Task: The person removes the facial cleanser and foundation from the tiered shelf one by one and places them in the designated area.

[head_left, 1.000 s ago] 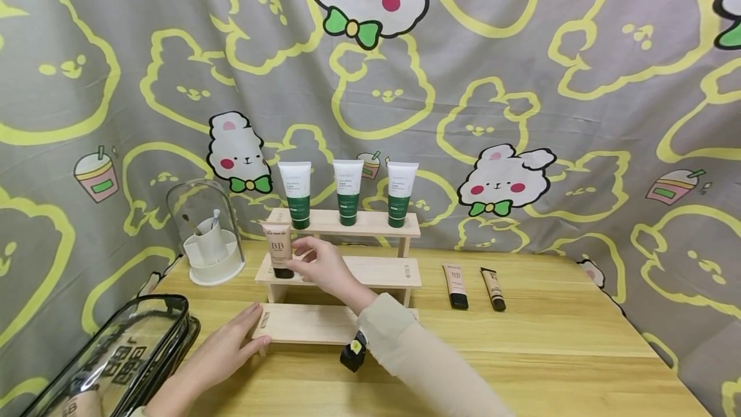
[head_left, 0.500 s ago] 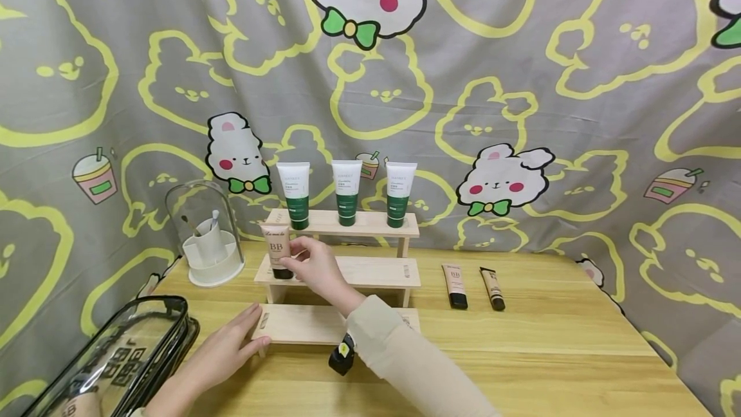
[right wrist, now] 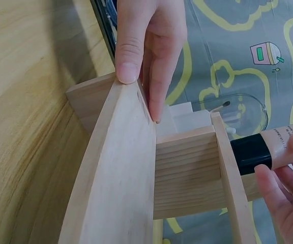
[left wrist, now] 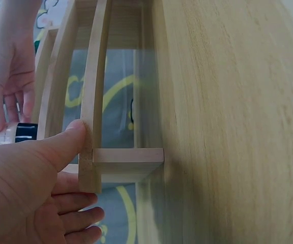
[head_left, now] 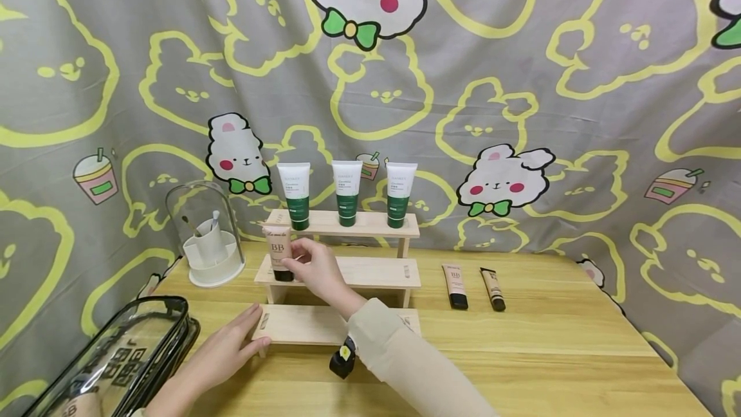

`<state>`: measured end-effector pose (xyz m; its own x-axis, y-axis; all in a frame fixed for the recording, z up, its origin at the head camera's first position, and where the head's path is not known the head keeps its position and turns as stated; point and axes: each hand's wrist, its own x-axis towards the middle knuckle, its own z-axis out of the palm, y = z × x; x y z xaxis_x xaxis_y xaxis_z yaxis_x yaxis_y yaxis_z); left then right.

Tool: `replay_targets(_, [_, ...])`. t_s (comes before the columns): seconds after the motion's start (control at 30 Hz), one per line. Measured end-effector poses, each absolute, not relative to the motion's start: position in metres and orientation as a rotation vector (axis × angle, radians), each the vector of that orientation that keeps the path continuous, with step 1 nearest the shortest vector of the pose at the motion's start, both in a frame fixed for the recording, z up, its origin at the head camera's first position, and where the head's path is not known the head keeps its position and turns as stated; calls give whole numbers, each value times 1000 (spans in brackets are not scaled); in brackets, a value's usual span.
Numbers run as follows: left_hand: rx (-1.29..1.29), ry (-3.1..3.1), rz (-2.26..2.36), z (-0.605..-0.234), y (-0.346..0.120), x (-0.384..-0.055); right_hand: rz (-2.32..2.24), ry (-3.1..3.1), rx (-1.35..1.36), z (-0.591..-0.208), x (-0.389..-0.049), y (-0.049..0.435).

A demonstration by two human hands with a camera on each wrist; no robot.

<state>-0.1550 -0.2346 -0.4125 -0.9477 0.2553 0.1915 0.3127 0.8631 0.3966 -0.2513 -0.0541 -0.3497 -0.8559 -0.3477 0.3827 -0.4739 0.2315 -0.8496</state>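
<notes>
In the head view my right hand (head_left: pixel 317 270) pinches a pink BB cream tube (head_left: pixel 278 251) between thumb and fingers. The tube stands upright, black cap down, at the left end of the middle step of a wooden tiered display stand (head_left: pixel 370 270). In the right wrist view the tube's black cap (right wrist: pixel 251 154) is right at that step's board. My left hand (head_left: pixel 222 351) grips the left end of the lowest step; its thumb (left wrist: pixel 67 145) lies at the front edge and the fingers reach round the end. Three white-and-green tubes (head_left: pixel 347 193) stand on the top step.
Two more tubes, one pink BB tube (head_left: pixel 455 286) and one slim tan tube (head_left: pixel 493 289), lie on the wooden table (head_left: pixel 556 340) to the right. A white brush holder (head_left: pixel 213 253) stands back left. A clear zip pouch (head_left: pixel 116 359) lies front left.
My right forearm has shifted slightly left, and the fingers have closed in on the BB cream tube, which stays in nearly the same place. My left hand has not moved.
</notes>
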Motion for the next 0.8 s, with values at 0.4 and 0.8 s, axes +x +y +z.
replay_targets(0.4, [-428, -2912, -655, -412, -233, -153, 1710, -2382, 826, -350, -245, -30])
replay_targets(0.8, [-413, -2929, -654, -412, -233, -153, 1760, -2326, 916, -345, -238, 9])
